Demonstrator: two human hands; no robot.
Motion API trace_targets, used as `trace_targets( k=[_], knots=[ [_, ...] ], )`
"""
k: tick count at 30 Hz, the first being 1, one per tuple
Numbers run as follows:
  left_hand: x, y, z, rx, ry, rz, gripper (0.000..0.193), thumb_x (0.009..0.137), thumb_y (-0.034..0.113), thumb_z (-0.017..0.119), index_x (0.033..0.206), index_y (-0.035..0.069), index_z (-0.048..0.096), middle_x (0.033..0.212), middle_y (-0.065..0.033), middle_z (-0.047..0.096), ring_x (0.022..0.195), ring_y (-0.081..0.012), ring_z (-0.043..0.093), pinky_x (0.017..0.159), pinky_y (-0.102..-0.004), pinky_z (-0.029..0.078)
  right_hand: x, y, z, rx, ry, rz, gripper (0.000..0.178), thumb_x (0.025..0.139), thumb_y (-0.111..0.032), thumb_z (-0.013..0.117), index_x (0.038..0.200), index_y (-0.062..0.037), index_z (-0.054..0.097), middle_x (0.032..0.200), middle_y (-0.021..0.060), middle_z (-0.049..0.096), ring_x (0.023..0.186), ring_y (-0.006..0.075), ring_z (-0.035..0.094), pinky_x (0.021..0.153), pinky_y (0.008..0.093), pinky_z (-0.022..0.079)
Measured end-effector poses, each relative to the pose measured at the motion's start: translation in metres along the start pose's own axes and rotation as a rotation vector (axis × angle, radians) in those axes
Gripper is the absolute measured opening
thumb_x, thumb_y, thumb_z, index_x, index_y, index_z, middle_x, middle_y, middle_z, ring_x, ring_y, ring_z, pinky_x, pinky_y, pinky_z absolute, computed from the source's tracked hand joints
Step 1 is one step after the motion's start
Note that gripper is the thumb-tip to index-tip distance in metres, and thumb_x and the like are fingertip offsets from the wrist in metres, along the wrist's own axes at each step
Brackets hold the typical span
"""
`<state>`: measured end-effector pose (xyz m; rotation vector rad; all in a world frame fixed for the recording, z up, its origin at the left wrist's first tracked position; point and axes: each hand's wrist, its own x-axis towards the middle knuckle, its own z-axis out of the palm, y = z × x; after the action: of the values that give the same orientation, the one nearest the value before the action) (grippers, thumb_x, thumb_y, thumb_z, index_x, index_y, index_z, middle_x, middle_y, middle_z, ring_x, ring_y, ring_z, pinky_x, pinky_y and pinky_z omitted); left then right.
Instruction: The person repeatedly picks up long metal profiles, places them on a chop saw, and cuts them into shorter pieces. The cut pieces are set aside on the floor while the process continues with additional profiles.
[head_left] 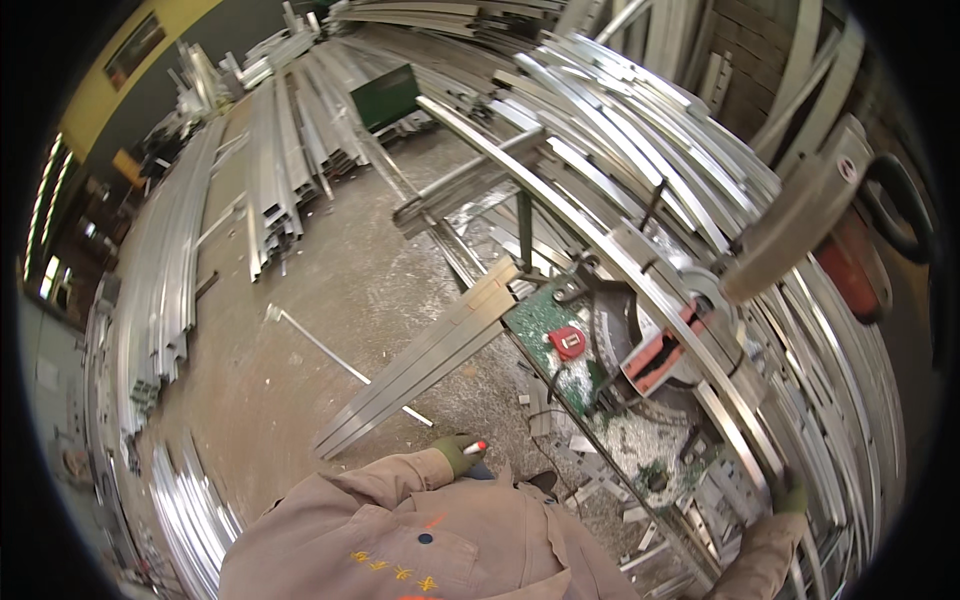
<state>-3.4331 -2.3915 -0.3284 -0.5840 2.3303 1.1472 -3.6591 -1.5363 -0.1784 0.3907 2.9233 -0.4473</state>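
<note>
My left hand (457, 455), in a green glove, is held in front of my jacket, closed on a white marker pen (476, 447) with a red end. Over at the lower right, my right hand (793, 498), also gloved in green, is closed at the near part of a long silver metal profile (590, 225); most of its fingers are hidden. That profile lies across the bed of a miter saw (790, 230), whose head is raised on the right. A red tape measure (567, 343) rests on the green saw table (535, 318), left of the saw's red insert (665, 350).
Two flat metal bars (420, 365) lean from the table's left edge down toward the floor. Offcuts (600, 480) and shavings litter the table's near side. Stacks of profiles (165, 290) cover the left floor; more profiles (640, 130) lie behind the saw. A thin rod (325, 345) lies on the floor.
</note>
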Motion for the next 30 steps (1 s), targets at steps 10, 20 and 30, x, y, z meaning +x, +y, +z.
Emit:
trace_targets(
  k=[10,20,30],
  knots=[
    [0.043,0.037,-0.015,0.047,-0.009,0.053,0.048,0.109,0.058,0.081,0.151,0.034,0.083,0.132,-0.0137,0.089,0.120,-0.0338,0.086,0.108,-0.0471,0.066,0.092,-0.105,0.053,-0.027,0.291,-0.341,0.047,0.101,-0.034,0.088,0.138,-0.0065,0.083,0.129,0.0258,0.084,0.124,0.0486,0.080,0.105,0.0566,0.064],
    [0.081,0.072,-0.084,-0.082,-0.054,0.220,0.047,0.113,0.049,0.078,0.152,0.024,0.082,0.140,-0.0145,0.087,0.128,-0.0306,0.083,0.114,-0.0438,0.063,0.061,-0.164,0.049,-0.256,0.360,-0.149,0.052,0.099,-0.051,0.086,0.129,-0.0081,0.083,0.120,0.0230,0.081,0.114,0.0516,0.075,0.098,0.0626,0.060],
    [0.088,0.092,-0.102,-0.132,-0.023,0.278,0.045,0.110,0.048,0.079,0.151,0.028,0.081,0.131,-0.0148,0.088,0.122,-0.0372,0.084,0.107,-0.0464,0.065,0.070,-0.168,0.067,-0.434,0.389,-0.152,0.046,0.097,-0.044,0.088,0.119,-0.0074,0.071,0.123,0.0243,0.077,0.119,0.0510,0.073,0.100,0.0641,0.060]
  ],
)
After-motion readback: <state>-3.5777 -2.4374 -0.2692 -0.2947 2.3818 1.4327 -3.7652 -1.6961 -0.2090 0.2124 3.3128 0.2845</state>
